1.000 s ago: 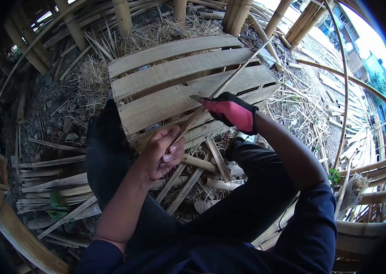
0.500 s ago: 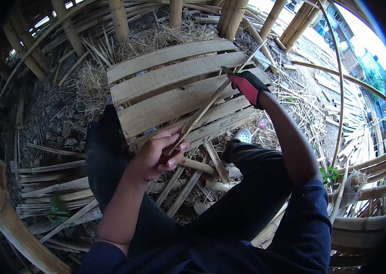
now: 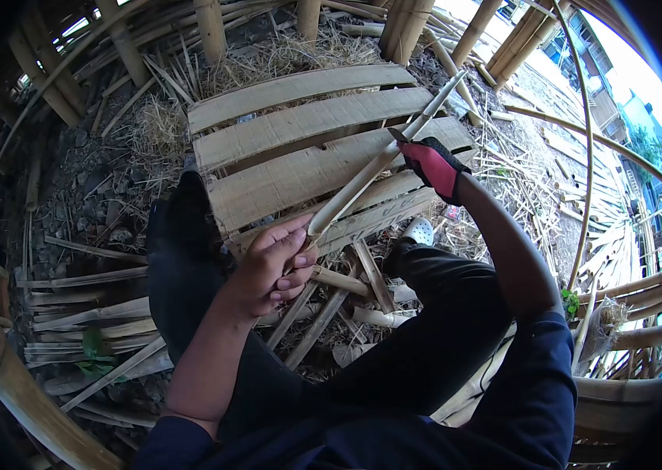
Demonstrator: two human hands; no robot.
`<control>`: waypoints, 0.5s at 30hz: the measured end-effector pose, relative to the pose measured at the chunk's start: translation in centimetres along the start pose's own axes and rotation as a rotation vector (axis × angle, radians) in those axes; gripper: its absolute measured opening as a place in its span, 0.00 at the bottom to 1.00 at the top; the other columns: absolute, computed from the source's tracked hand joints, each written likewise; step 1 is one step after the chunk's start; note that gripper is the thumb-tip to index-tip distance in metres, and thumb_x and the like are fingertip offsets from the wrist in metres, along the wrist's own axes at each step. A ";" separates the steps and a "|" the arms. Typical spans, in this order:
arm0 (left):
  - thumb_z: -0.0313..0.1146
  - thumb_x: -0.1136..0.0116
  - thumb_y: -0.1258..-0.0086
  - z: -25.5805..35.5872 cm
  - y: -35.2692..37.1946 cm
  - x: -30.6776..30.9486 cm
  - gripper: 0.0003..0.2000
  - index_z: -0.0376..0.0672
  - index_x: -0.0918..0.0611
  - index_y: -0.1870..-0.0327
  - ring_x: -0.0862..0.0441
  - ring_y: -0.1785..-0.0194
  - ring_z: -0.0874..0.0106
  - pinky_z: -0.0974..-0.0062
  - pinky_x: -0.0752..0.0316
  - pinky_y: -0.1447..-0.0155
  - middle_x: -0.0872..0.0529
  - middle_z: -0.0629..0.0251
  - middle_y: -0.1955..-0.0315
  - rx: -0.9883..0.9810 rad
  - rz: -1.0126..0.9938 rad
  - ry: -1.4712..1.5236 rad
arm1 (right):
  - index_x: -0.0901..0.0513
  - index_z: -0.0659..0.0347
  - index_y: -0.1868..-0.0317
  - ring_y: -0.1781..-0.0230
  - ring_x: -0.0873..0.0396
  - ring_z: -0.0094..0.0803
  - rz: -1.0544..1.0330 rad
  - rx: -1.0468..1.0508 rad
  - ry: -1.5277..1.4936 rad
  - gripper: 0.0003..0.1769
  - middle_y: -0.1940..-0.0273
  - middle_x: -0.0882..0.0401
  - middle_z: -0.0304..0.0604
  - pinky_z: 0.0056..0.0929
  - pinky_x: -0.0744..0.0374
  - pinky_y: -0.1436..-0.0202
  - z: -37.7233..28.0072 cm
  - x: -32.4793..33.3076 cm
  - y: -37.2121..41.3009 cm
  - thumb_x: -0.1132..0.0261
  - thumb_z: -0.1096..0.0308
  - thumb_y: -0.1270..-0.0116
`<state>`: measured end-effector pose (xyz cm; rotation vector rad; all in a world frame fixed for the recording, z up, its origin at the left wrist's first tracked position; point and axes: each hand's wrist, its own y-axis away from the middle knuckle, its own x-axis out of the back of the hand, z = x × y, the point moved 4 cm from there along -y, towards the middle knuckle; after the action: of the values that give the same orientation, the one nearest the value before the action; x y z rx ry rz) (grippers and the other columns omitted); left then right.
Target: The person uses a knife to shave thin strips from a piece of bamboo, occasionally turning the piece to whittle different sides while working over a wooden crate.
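My bare left hand (image 3: 272, 266) is closed around the near end of a split bamboo strip (image 3: 354, 188). The strip slants up and away to the right, above a low slatted wooden table (image 3: 260, 192), with its pale face showing. My right hand (image 3: 436, 168), in a red and black glove, is closed on a knife. Only the short dark knife blade (image 3: 397, 135) shows, lying against the strip past its middle; the handle is hidden in the glove.
Upright bamboo posts (image 3: 407, 31) stand behind the table. Split bamboo strips (image 3: 96, 321) are piled on the left, and more litter the ground on the right. Dry straw-like shavings (image 3: 162, 137) lie around. A pale clog (image 3: 419, 231) is on my foot beside the table.
The bamboo strip has turned, so a broader pale face shows now. My right hand and the knife have shifted slightly right and down; my left hand still grips the near end.
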<state>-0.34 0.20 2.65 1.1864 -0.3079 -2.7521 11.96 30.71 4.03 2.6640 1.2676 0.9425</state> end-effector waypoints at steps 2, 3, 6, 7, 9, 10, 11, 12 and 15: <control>0.33 0.61 0.16 0.0 0.2 0.0 0.26 0.35 0.44 0.21 0.44 0.84 0.88 0.91 0.45 0.86 0.34 0.74 0.75 -0.003 0.000 0.038 | 0.26 0.52 0.76 0.84 0.41 0.19 0.044 0.023 0.040 0.22 0.81 0.37 0.27 0.24 0.45 0.79 -0.2 -0.3 0.3 0.43 0.48 0.26; 0.33 0.61 0.16 0.0 0.3 0.0 0.26 0.35 0.45 0.21 0.44 0.84 0.88 0.91 0.45 0.86 0.34 0.74 0.75 -0.006 -0.001 0.056 | 0.26 0.52 0.76 0.84 0.41 0.18 0.034 0.016 0.010 0.22 0.82 0.37 0.27 0.24 0.45 0.79 -0.3 -0.3 0.4 0.42 0.49 0.26; 0.32 0.60 0.16 0.2 0.7 -0.1 0.26 0.34 0.44 0.22 0.44 0.85 0.88 0.91 0.45 0.87 0.34 0.74 0.75 -0.014 0.039 0.040 | 0.27 0.53 0.77 0.85 0.42 0.18 -0.036 -0.021 -0.107 0.23 0.82 0.37 0.27 0.23 0.45 0.80 -0.3 -0.9 0.8 0.42 0.49 0.26; 0.32 0.60 0.16 0.2 0.6 0.1 0.26 0.34 0.44 0.22 0.44 0.85 0.88 0.91 0.45 0.87 0.34 0.74 0.75 -0.011 0.042 0.046 | 0.27 0.53 0.77 0.85 0.42 0.18 -0.084 -0.041 -0.166 0.23 0.82 0.37 0.27 0.23 0.45 0.80 -0.4 -1.4 1.1 0.42 0.50 0.26; 0.32 0.60 0.16 0.0 0.4 0.4 0.26 0.34 0.44 0.22 0.44 0.85 0.89 0.91 0.45 0.87 0.34 0.74 0.75 -0.009 0.049 0.063 | 0.27 0.53 0.77 0.85 0.42 0.18 -0.131 -0.042 -0.201 0.23 0.82 0.37 0.27 0.23 0.45 0.80 -0.7 -1.9 1.1 0.41 0.49 0.26; 0.32 0.60 0.16 0.0 0.6 0.3 0.25 0.34 0.44 0.22 0.44 0.85 0.89 0.91 0.45 0.87 0.34 0.74 0.75 -0.012 0.041 0.060 | 0.26 0.52 0.75 0.85 0.43 0.17 -0.123 -0.024 -0.184 0.22 0.82 0.37 0.26 0.22 0.46 0.80 -0.6 -1.9 1.2 0.41 0.48 0.27; 0.32 0.60 0.16 0.2 0.8 -0.1 0.25 0.34 0.43 0.22 0.44 0.85 0.89 0.91 0.45 0.87 0.35 0.74 0.75 -0.012 0.028 0.054 | 0.25 0.52 0.74 0.85 0.43 0.17 -0.110 -0.005 -0.169 0.22 0.82 0.37 0.26 0.22 0.46 0.80 -0.6 -1.8 1.3 0.41 0.47 0.27; 0.32 0.60 0.16 0.5 0.8 -0.3 0.25 0.34 0.43 0.22 0.45 0.85 0.89 0.91 0.45 0.87 0.35 0.75 0.76 -0.017 0.015 0.047 | 0.25 0.52 0.75 0.85 0.43 0.17 -0.105 -0.017 -0.165 0.22 0.82 0.37 0.26 0.22 0.46 0.80 -0.9 -1.8 1.6 0.41 0.48 0.27; 0.32 0.61 0.16 0.6 1.1 -0.2 0.25 0.36 0.42 0.22 0.45 0.85 0.89 0.92 0.45 0.87 0.35 0.75 0.76 -0.008 0.016 0.044 | 0.25 0.52 0.75 0.85 0.42 0.17 -0.142 -0.052 -0.162 0.21 0.81 0.36 0.26 0.22 0.45 0.80 -1.4 -2.3 2.2 0.41 0.49 0.26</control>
<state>-0.62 -0.71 3.41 1.2349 -0.2995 -2.7067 11.60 27.26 4.65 2.5132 1.3541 0.7156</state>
